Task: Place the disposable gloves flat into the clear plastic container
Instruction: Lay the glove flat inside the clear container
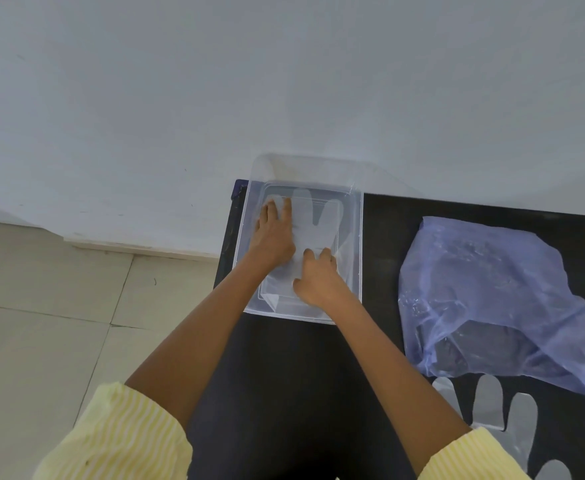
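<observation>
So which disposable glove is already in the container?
The glove under both hands, its fingers towards the wall; the other glove lies on the black table, bottom right, beside the blue bag.

1. We note soft, even daylight-like light, moderately bright, with no hard shadows.
2. We record faint glare on the blue plastic bag (492, 299) and on the clear container (355, 237) rim.
3. We see wide-angle bending at the edges.
4. We find the wall (215, 81) slightly soft and the frame mildly blurred overall.

The box (355, 237) sits on the table (284, 375), at its far left end. A glove (313, 233) lies in the box. A bag (485, 299) lies to its right. More gloves (512, 420) lie nearer, below the bag.
</observation>
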